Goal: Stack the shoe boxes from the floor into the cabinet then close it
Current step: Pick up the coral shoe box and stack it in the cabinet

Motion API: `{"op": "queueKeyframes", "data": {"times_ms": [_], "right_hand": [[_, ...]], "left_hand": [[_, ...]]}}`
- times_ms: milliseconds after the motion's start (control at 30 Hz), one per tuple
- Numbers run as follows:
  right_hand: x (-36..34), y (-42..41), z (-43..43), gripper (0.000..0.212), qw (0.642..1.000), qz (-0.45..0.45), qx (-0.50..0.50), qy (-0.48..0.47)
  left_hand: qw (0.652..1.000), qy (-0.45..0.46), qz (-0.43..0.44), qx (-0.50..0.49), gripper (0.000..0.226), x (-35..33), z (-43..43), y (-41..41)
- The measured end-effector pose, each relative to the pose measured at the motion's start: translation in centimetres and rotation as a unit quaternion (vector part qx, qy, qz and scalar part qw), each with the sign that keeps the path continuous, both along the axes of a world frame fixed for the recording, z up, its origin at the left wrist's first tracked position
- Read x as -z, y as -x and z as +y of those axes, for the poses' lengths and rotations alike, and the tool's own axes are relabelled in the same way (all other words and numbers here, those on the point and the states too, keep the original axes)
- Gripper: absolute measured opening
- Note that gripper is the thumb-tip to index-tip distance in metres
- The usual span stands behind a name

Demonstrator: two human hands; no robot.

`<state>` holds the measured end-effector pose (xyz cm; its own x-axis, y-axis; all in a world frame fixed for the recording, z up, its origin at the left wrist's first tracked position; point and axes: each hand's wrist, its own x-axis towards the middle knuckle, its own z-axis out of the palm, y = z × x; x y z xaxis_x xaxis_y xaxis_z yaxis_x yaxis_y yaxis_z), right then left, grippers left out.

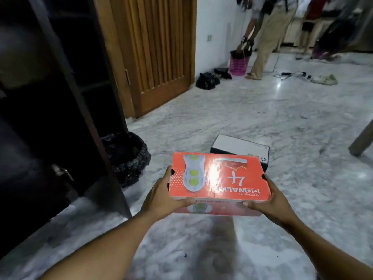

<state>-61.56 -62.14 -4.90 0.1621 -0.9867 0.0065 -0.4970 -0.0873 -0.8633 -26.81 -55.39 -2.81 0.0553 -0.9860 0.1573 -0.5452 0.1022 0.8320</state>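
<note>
While the left hand (161, 199) and right hand (268, 201) each grip one end of the red box (218, 178), fingers curled round its near lower edge, the lid faces the camera. It is held level above the floor, not in the cabinet.

Lid print (upside down from this view): "SKECHERS", "GOWALK", a large "4", and a white shoe-sole picture with green dots. Print on the near side is blurred and cannot be read.

Just behind it, a second box (240, 147) with a white lid and black sides lies on the floor. Its side bears a recycling mark; other print there is too small to read.

Surface: the floor (262, 110) is grey-white marble, glossy, with light glare.

Room, left to right:
- Dark cabinet (40, 98), front open, inside too dim to make out.
- Black bin bag (129, 156) on the floor, right beside the cabinet.
- Slatted wooden door (157, 57), shut.
- White wall beyond it.

Around, further back:
- Black bags (206, 80) at the foot of the wall.
- Pink basket (239, 65).
- A person (268, 37) in beige trousers bending over the basket.
- Cables and a pale cloth (325, 79) on the floor.
- A furniture leg (361, 140) at the right edge.

The bin bag sits between the boxes and the cabinet's lower front.
</note>
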Motion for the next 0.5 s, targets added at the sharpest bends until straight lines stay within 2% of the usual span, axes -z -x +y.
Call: {"op": "queueKeyframes", "data": {"times_ms": [167,367,500], "right_hand": [[-13.2,-3.3,1.7,0.126,0.993,-0.048,-0.001,0.108],[-26.5,-6.4,6.9,0.127,0.966,-0.113,-0.02,0.232],[-33.1,-9.3,10.9,0.117,0.936,-0.159,-0.063,0.307]], "left_hand": [[0.993,0.114,-0.001,-0.004,0.105,-12.8,2.4,-2.7],[0.969,0.229,-0.067,-0.062,0.136,-26.2,8.3,-5.9],[0.94,0.301,-0.116,-0.108,0.139,-33.0,13.9,-8.3]]}}
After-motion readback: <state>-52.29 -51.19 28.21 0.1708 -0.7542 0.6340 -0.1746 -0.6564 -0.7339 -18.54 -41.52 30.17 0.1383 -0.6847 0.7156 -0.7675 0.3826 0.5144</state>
